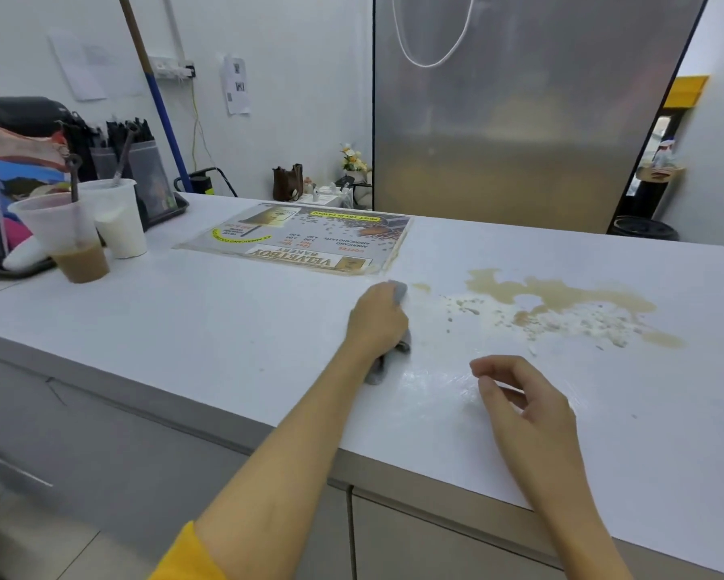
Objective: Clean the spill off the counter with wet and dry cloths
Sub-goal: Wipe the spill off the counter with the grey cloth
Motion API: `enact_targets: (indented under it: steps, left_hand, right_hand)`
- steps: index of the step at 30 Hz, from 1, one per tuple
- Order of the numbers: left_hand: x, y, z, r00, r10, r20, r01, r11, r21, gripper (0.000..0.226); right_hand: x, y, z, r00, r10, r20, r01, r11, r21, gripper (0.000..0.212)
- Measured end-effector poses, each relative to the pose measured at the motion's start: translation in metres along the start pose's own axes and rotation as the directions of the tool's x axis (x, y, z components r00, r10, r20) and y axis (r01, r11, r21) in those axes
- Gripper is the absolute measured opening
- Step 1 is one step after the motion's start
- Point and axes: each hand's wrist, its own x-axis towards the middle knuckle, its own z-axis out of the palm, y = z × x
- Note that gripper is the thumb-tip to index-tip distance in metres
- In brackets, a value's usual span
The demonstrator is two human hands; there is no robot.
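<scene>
A brown liquid spill (561,295) with white crumbs (582,324) spreads over the right part of the white counter (226,328). My left hand (377,320) presses a grey cloth (400,293) flat on the counter just left of the spill; the cloth shows above and below the hand. A wet sheen (435,383) marks the surface in front of it. My right hand (523,395) hovers low over the counter near the front edge, fingers loosely curled, holding nothing.
A laminated menu sheet (301,240) lies behind the cloth. Two plastic cups stand at the left, one with brown drink (69,240), one with white (119,221), beside a tray (171,211) of clutter. A steel fridge door (519,119) rises behind the counter.
</scene>
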Motion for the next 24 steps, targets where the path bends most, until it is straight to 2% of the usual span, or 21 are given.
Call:
enact_targets:
  steps: [3, 5, 7, 9, 12, 15, 17, 19, 21, 22, 24]
  left_hand:
    - [-0.021, 0.026, 0.015, 0.983, 0.119, 0.143, -0.088, 0.974, -0.208, 0.018]
    - [-0.029, 0.025, 0.002, 0.978, 0.090, 0.187, 0.004, 0.893, -0.449, 0.019]
    - [-0.034, 0.015, -0.021, 0.992, 0.007, 0.127, 0.068, 0.812, -0.580, 0.027]
    - [-0.035, -0.005, -0.053, 0.997, -0.080, -0.005, 0.060, 0.786, -0.616, 0.032]
    - [-0.038, -0.054, -0.106, 0.963, -0.229, -0.141, 0.114, 0.821, -0.559, 0.033]
    - [-0.049, -0.102, -0.129, 0.942, -0.300, -0.151, 0.263, 0.938, -0.226, 0.028]
    - [-0.055, -0.116, -0.123, 0.958, -0.243, -0.152, 0.232, 0.969, -0.087, 0.019]
    - [-0.054, -0.110, -0.110, 0.971, -0.168, -0.170, 0.156, 0.984, -0.083, 0.016]
    - [-0.050, -0.094, -0.089, 0.974, -0.155, -0.163, 0.140, 0.985, -0.102, 0.009]
    - [-0.048, -0.081, -0.073, 0.976, -0.157, -0.152, 0.139, 0.983, -0.123, 0.020]
    - [-0.045, -0.046, -0.028, 0.991, -0.076, -0.109, 0.059, 0.987, -0.151, 0.048]
  right_hand:
    - [-0.002, -0.002, -0.001, 1.000, -0.020, 0.011, 0.020, 1.000, 0.000, 0.024]
    - [-0.004, -0.003, -0.002, 0.999, -0.030, 0.014, 0.030, 1.000, 0.005, 0.023]
    - [-0.004, -0.003, -0.002, 0.999, -0.031, 0.018, 0.031, 0.999, 0.016, 0.023]
    - [-0.005, -0.003, -0.003, 0.999, -0.034, 0.026, 0.033, 0.999, 0.023, 0.023]
    - [-0.004, -0.002, -0.002, 0.999, -0.030, 0.045, 0.028, 0.999, 0.027, 0.023]
    - [-0.004, -0.002, -0.001, 0.998, -0.023, 0.062, 0.020, 0.999, 0.044, 0.024]
    - [-0.004, -0.001, 0.000, 0.998, -0.015, 0.068, 0.011, 0.998, 0.060, 0.024]
    - [-0.005, 0.000, -0.001, 0.998, -0.011, 0.069, 0.007, 0.998, 0.069, 0.024]
    - [-0.005, 0.001, -0.001, 0.998, -0.005, 0.070, -0.001, 0.997, 0.077, 0.024]
    - [-0.005, 0.003, -0.002, 0.997, -0.004, 0.072, -0.002, 0.997, 0.080, 0.025]
    - [-0.005, 0.004, -0.003, 0.997, -0.007, 0.071, 0.001, 0.997, 0.078, 0.025]
